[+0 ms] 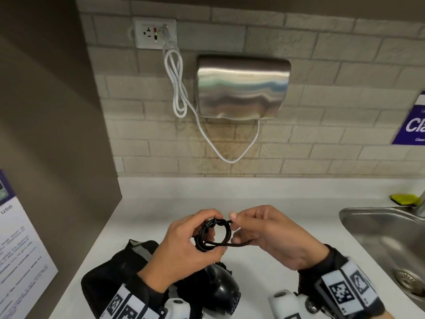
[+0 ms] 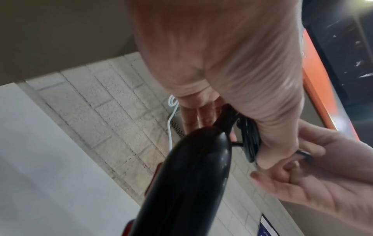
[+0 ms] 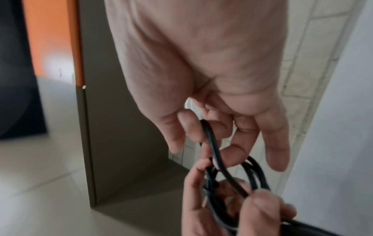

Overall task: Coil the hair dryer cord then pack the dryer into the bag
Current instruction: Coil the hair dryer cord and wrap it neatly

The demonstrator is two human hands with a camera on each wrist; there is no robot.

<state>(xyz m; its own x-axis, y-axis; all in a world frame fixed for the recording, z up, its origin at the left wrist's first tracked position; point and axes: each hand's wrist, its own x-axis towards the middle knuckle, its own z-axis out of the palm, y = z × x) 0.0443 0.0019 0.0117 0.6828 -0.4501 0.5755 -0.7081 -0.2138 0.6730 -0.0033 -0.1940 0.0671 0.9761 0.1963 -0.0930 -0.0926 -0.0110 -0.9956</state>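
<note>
So your left hand (image 1: 184,247) has the coiled black cord (image 1: 212,236) bunched in its curled fingers, held up above the tabletop (image 1: 264,203), while your right hand (image 1: 269,236) pinches the loose strand and feeds it around the bundle. The hair dryer (image 1: 220,291) hangs below your left wrist, just over the black bag (image 1: 115,272), which sits on the tabletop at your near left.

That cord looks thin and rubbery, so I'd guess it's springy and will want to pop open the second you ease off. Keep the squeeze right where the loops cross.

The dryer itself looks like glossy hard plastic, probably a bit slick and the heavy end of the whole thing. I'd grab it by the handle, not dangle it off the cord. The bag looks soft and floppy, so you'll likely need one hand to hold the mouth open.
</note>
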